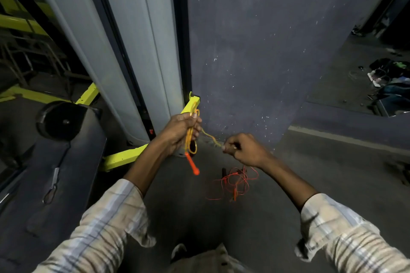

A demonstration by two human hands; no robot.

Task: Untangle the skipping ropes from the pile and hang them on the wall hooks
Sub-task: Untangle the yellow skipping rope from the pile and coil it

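Lower centre: red rope (233,184) lies tangled on the floor. Centre: left hand (180,132) grips coiled yellow rope (190,139), orange handle (192,164) dangling. Right hand (246,149) pinches its free strand, stretched between both hands. Risk: pulling harder may tighten a knot inside the coil. No hooks visible on the wall (255,51) beyond.

Glossy orange plastic handle (192,163) on thin yellow cord (208,135); matt, speckled grey wall (255,51); rough concrete floor (310,173); soft checked cloth sleeves (106,224).
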